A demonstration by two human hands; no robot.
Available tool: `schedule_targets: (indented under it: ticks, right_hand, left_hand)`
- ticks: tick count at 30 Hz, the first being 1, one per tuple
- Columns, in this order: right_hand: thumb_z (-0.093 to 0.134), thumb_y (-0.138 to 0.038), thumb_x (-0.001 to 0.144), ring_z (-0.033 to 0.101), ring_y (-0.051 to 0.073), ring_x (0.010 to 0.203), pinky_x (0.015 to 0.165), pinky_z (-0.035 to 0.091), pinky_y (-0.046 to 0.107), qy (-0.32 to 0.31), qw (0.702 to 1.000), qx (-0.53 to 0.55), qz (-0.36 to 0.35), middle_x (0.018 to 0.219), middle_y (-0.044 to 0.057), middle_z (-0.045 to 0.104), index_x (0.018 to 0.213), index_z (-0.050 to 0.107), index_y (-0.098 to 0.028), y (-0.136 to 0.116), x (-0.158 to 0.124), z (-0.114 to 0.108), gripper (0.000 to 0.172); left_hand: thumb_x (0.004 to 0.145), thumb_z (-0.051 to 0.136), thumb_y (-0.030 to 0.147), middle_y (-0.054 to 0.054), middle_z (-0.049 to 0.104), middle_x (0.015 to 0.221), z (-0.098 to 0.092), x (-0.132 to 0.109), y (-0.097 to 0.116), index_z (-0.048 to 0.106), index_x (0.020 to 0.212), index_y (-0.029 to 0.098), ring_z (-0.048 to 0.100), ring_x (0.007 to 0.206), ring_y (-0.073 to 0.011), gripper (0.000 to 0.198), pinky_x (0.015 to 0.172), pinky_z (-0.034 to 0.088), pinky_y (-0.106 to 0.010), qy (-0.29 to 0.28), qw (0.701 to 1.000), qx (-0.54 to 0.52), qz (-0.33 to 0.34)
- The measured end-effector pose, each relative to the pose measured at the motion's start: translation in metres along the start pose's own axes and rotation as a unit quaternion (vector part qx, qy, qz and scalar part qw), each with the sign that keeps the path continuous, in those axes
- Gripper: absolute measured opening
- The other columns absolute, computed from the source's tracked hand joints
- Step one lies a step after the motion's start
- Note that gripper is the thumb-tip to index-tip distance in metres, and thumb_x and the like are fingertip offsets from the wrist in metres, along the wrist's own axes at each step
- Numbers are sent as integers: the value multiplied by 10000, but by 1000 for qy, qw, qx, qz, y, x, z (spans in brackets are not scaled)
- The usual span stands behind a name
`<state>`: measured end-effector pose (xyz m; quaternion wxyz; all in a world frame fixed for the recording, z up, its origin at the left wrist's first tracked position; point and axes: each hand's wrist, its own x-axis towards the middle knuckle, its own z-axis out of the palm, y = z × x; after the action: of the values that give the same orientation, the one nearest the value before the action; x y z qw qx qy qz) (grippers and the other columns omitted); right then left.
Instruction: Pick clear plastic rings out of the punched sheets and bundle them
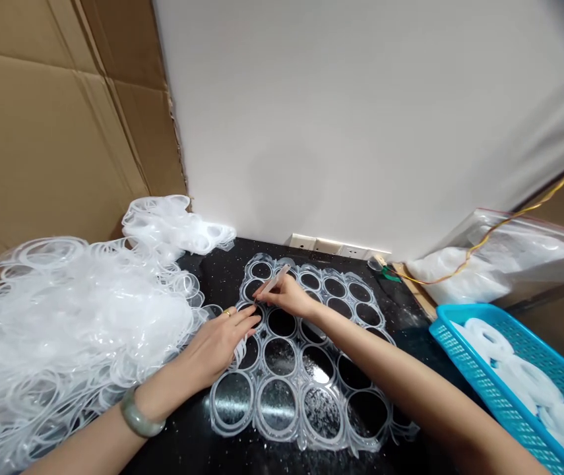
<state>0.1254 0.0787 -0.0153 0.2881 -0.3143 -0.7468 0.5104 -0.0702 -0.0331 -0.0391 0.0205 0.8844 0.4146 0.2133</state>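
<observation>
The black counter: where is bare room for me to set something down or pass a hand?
Bare black counter shows between the ring sheet and the blue basket, and another patch lies between the sheet and the pile of plastic rings, near the wall. It is crowded at the left hand, where pile and sheet nearly meet.

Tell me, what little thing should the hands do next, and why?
Probably the right hand should slide its thin pale stick gently along the ring under its tip, while the left hand presses down flat. The clear plastic ring sheet lies on the black counter with nothing else visibly holding it, so it might shift otherwise.
</observation>
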Motion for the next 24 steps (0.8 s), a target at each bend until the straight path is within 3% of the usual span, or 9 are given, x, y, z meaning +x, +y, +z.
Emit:
schedule_targets:
  ticks: [8,13,20,24]
  right_hand:
    - [736,-377,724,615,144,620,569,496,249,24,998,47,21,819,73,732,791,744,-132,6,-2,1,254]
    - [719,-375,751,648,163,678,610,514,258,23,1000,19,4,838,78,741,811,746,-129,11,-2,1,255]
    - [631,-241,864,685,189,813,752,535,294,17,991,-100,-88,889,84,740,867,734,-139,4,-8,2,145]
    - [542,-206,939,673,179,888,803,512,284,-2,950,-256,-178,969,87,727,942,724,-161,-3,-16,4,187]
  left_hand:
    - [974,396,129,-133,530,1402,-5,2,8,564,1293,180,613,1149,-266,364,989,494,-500,-2,1000,-7,-25]
    - [945,412,98,-128,478,1450,-4,1,6,554,1307,187,591,1179,-269,399,999,487,-490,-15,999,2,-33]
    - [973,362,125,-133,535,1397,-3,3,7,571,1305,172,605,1153,-270,394,963,513,-488,-11,999,6,-40]
    - [971,348,125,-159,579,1338,-8,8,11,602,1259,129,635,1082,-268,385,907,543,-471,-16,999,9,-40]
